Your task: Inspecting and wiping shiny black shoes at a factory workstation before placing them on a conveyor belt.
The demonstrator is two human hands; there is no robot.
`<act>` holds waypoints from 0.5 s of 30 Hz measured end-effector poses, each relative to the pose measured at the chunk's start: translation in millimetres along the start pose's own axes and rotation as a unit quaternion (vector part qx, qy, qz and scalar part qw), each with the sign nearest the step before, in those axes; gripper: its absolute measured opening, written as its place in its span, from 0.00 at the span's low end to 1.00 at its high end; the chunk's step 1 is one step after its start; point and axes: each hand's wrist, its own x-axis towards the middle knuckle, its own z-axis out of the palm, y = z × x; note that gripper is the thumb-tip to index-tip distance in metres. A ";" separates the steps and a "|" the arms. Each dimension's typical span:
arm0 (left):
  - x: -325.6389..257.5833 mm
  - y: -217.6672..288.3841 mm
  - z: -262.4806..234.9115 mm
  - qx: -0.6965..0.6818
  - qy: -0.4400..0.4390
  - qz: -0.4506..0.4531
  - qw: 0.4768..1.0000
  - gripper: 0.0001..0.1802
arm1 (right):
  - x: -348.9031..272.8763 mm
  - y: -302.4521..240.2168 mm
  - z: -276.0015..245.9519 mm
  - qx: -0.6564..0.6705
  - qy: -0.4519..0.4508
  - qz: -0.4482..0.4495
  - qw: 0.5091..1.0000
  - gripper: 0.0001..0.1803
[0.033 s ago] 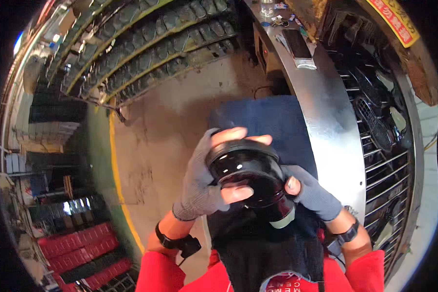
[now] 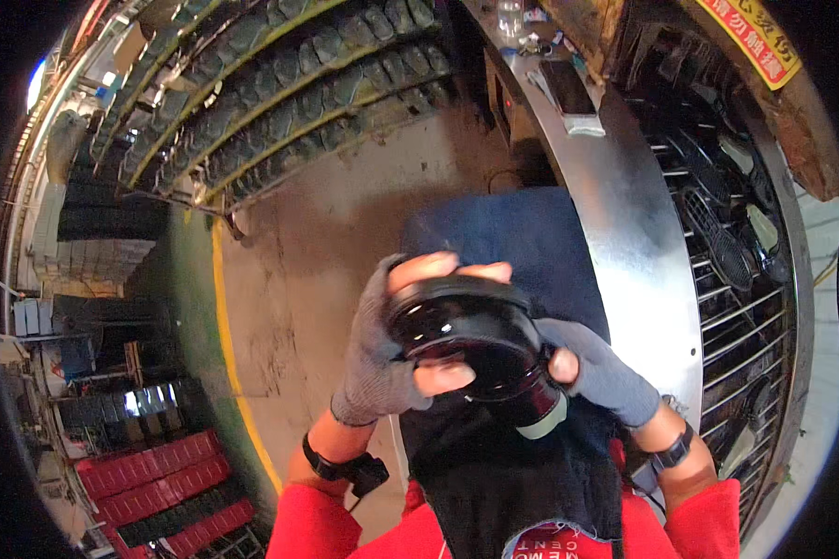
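glossy black shoe [image 2: 461, 340] is held over the dark apron [image 2: 512, 475], left of the metal tabletop [image 2: 645, 289]. left hand [image 2: 375, 354] wraps its rounded end; right hand [image 2: 594, 368] grips, half closed, against its side.

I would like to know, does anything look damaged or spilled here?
Nothing looks spilled. The black cloth apron has a ragged pale edge beside the red cloth shirt, so it seems frayed. The glossy black rounded piece between the grey-gloved left hand and right hand shows no clear damage.
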 end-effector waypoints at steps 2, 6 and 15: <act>-1.5 -2.3 -1.7 -0.037 0.025 0.064 0.997 0.51 | -18.3 9.6 -7.0 -0.088 0.026 -0.066 0.994 0.39; 5.3 -20.4 -1.6 -0.102 0.022 0.152 0.983 0.55 | -60.7 8.9 2.8 0.329 0.111 0.169 0.922 0.40; 23.9 -77.3 26.1 0.038 -0.073 -0.084 0.993 0.59 | -18.8 -75.0 -61.9 -0.096 0.212 0.039 0.972 0.43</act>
